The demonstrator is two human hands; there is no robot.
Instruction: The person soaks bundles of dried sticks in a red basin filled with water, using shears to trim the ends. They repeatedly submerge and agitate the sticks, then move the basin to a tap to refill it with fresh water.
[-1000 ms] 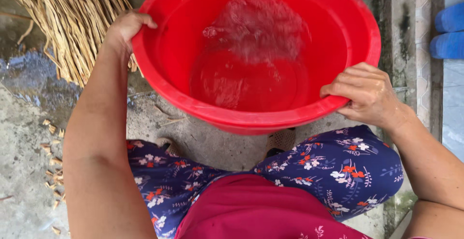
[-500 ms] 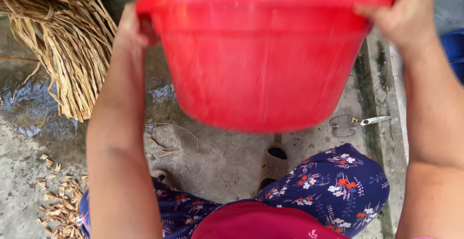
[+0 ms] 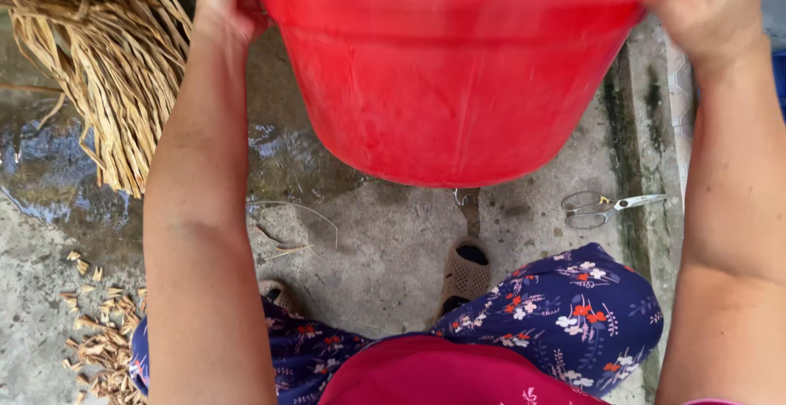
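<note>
Red basin (image 3: 458, 77) is raised and tipped away over the wet concrete floor (image 3: 385, 249), left hand (image 3: 223, 4) and right hand (image 3: 711, 8) each clamped on opposite rim sides; best poured slowly with level grip, clear of the straw bundle (image 3: 98, 69).

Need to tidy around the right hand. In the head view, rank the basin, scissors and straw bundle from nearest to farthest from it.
1. Basin: its rim is gripped by the right hand.
2. Scissors: on the concrete below that hand.
3. Straw bundle: far left.
</note>
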